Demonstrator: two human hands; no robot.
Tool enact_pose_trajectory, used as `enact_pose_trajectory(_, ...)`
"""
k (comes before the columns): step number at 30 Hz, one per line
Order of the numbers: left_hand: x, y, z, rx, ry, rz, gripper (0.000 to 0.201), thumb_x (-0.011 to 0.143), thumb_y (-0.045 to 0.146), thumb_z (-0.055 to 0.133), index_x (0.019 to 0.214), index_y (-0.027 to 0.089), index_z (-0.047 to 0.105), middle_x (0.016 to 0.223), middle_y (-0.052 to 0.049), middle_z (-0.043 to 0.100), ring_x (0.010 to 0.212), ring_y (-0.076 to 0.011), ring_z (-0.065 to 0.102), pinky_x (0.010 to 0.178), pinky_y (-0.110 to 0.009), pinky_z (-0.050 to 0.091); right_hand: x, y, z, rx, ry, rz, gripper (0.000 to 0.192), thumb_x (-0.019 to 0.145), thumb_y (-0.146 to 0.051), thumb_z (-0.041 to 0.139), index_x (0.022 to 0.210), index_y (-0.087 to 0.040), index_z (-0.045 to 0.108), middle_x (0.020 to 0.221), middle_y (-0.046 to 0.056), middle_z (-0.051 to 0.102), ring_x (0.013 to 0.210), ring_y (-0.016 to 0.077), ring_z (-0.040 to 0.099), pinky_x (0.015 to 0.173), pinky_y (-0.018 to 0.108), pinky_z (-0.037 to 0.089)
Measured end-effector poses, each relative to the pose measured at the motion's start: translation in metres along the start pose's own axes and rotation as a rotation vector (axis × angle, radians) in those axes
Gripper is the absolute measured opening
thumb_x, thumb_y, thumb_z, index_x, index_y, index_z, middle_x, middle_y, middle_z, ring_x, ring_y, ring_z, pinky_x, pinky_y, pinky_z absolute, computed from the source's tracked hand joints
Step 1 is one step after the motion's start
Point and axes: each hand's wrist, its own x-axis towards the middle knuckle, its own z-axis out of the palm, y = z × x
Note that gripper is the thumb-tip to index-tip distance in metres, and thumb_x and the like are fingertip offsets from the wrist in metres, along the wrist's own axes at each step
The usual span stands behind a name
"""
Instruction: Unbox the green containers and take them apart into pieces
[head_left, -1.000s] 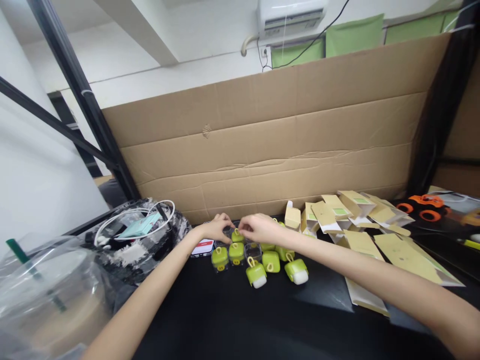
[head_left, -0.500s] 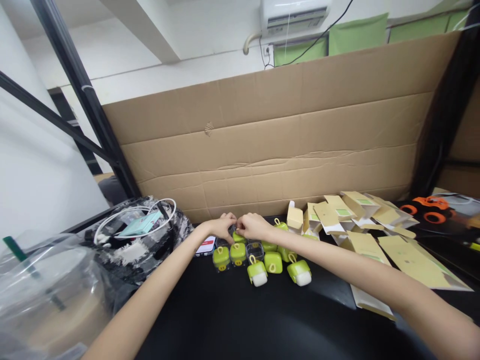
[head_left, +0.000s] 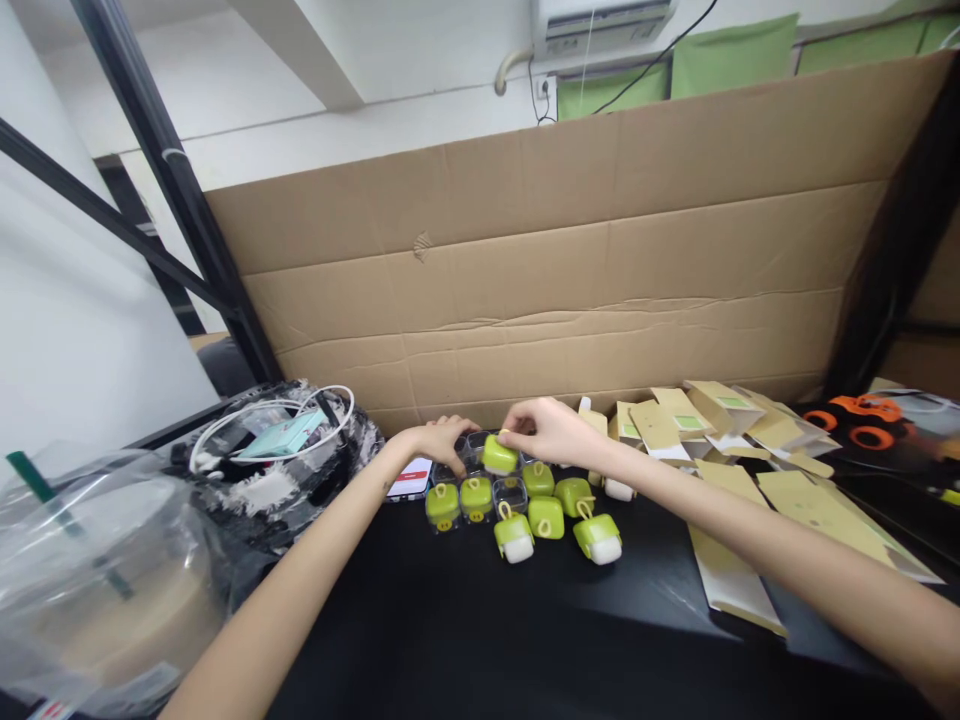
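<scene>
Here the right hand [head_left: 551, 432] fingers pinch a green case [head_left: 499, 456] near the desk [head_left: 465, 640] rear edge; the left hand [head_left: 439, 440] fingers grip a clear box [head_left: 474, 450] beside it

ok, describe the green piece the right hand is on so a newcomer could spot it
Start at the cardboard wall behind the black table; below it sits a cluster of green pieces. The one pinched by the right hand is the green piece raised above the others.

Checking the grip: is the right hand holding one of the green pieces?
Yes, the right hand pinches a green piece raised above the cluster on the black table.
</scene>
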Motion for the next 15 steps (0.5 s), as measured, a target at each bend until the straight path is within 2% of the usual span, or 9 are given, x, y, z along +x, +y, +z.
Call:
enact_pose_trajectory(3, -0.011, -0.005, 0.0, -0.082, 0.102, 0.016, 0.063, 0.055, 0.029, 0.074, 0.115, 0.026, 0.054, 0.119, -0.005, 0.057, 0.113, -0.028, 0.049, 0.095, -0.04, 0.038, -0.036, 0.002, -0.006, 0.058, -0.075, -0.031, 0.016, 0.082, -0.03, 0.056, 0.077, -0.017, 0.065, 0.072, -0.001, 0.069, 0.064, 0.0119, 0.063, 0.056, 0.02, 0.043)
enact_pose_trajectory(6, -0.026, -0.009, 0.006, -0.155, 0.307, -0.001, 0.038, 0.073, 0.037, 0.06, 0.109, 0.023, 0.054, 0.116, -0.006, 0.056, 0.113, -0.0246, 0.047, 0.097, -0.039, 0.034, -0.066, 0.006, -0.002, 0.049, -0.131, -0.053, 0.014, 0.078, -0.028, 0.059, 0.07, -0.018, 0.066, 0.068, -0.001, 0.068, 0.057, 0.0118, 0.061, 0.051, 0.02, 0.041)
enact_pose_trajectory(8, -0.039, -0.01, 0.013, -0.198, 0.449, -0.038, 0.03, 0.08, 0.041, 0.051, 0.103, 0.021, 0.053, 0.107, -0.006, 0.057, 0.106, -0.0236, 0.049, 0.095, -0.04, 0.035, -0.078, 0.006, 0.001, 0.011, -0.134, -0.076, 0.012, 0.075, -0.026, 0.062, 0.068, -0.018, 0.067, 0.07, 0.001, 0.068, 0.059, 0.0134, 0.061, 0.054, 0.023, 0.041)
enact_pose_trajectory(11, -0.061, -0.007, 0.027, -0.258, 0.551, -0.072, 0.026, 0.079, 0.043, 0.053, 0.091, 0.02, 0.05, 0.089, -0.003, 0.055, 0.089, -0.021, 0.052, 0.084, -0.036, 0.042, -0.074, 0.001, 0.004, -0.048, -0.115, -0.13, 0.009, 0.074, -0.027, 0.065, 0.07, -0.02, 0.068, 0.076, 0.001, 0.068, 0.067, 0.0169, 0.062, 0.064, 0.027, 0.042)
enact_pose_trajectory(15, -0.087, -0.002, 0.053, -0.349, 0.533, -0.064, 0.036, 0.067, 0.039, 0.068, 0.09, 0.023, 0.046, 0.089, 0.001, 0.053, 0.083, -0.0179, 0.054, 0.077, -0.032, 0.046, -0.034, -0.019, 0.018, -0.095, -0.103, -0.237, 0.013, 0.083, -0.03, 0.058, 0.086, -0.022, 0.067, 0.085, 0.001, 0.069, 0.078, 0.0169, 0.063, 0.069, 0.026, 0.043)
